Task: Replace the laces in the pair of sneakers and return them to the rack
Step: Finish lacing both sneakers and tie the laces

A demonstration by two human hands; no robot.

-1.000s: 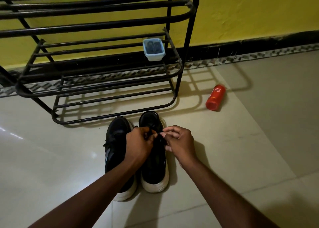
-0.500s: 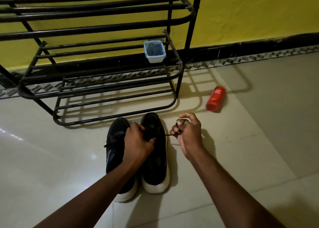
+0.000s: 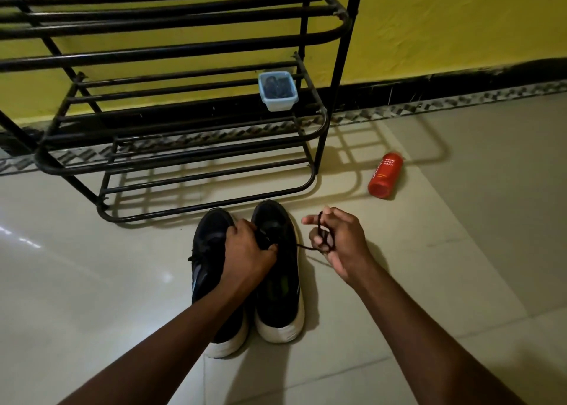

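While the left hand (image 3: 245, 252) grips the black white-soled sneaker (image 3: 277, 306), the right hand (image 3: 340, 245) beside it pinches the limp thin dark lace (image 3: 302, 246); I'd grab near its tip.

Sneakers (image 3: 277, 269) before rack (image 3: 171, 122), bottle (image 3: 385, 174) right.

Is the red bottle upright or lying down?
On its side: the red bottle lies lengthwise on the floor, round end toward camera.

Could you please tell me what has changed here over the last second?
The right hand pulled rightward away from the right sneaker, drawing the black lace out, looped in its fingers. The left hand still holds that sneaker; rack and bottle stayed put.
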